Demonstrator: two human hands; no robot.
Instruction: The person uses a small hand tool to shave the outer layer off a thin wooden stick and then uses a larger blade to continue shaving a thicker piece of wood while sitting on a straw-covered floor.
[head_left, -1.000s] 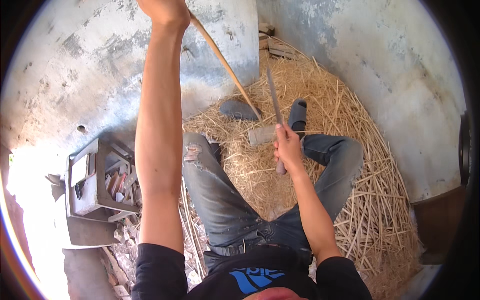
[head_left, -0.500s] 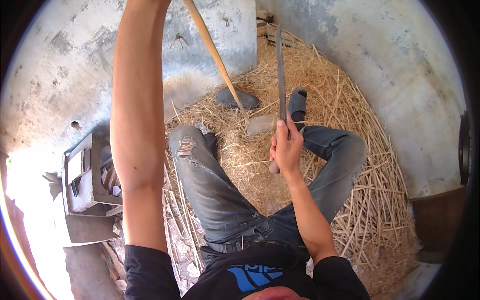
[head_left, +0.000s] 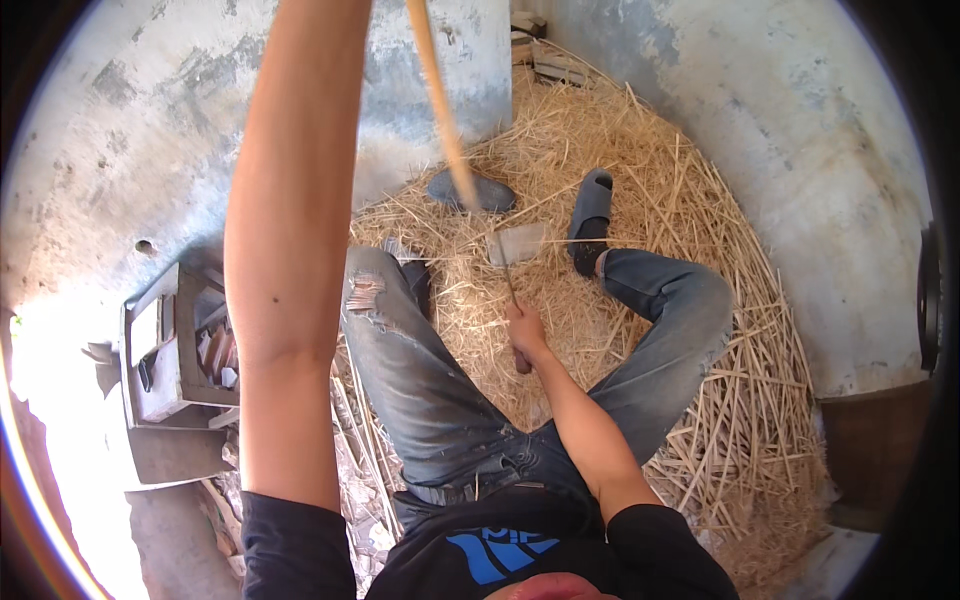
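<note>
My right hand (head_left: pixel 525 328) is closed round the handle of a long-bladed machete (head_left: pixel 507 268), low between my knees. The blade is seen nearly edge-on and points up and away, its far part near the lower end of a pale wooden pole (head_left: pixel 440 110). That end is blurred; whether blade and pole touch, I cannot tell. My left arm reaches up past the top edge, so the left hand and the pole's upper end are out of sight. Just beyond the blade, a flat greyish block (head_left: pixel 520 243) lies in the straw.
Straw and shavings (head_left: pixel 640 150) cover the floor around my bent legs. A dark oval stone or slipper-like object (head_left: pixel 470 190) lies by the wall (head_left: pixel 440 70); my right foot wears a grey slide (head_left: pixel 592 205). At left stands a small open cabinet (head_left: pixel 185 345) with odds and ends.
My right hand has swung the machete down and to the left, from upright beside the pole to low near its end. The pole and left forearm have shifted right; the pole's end is higher.
</note>
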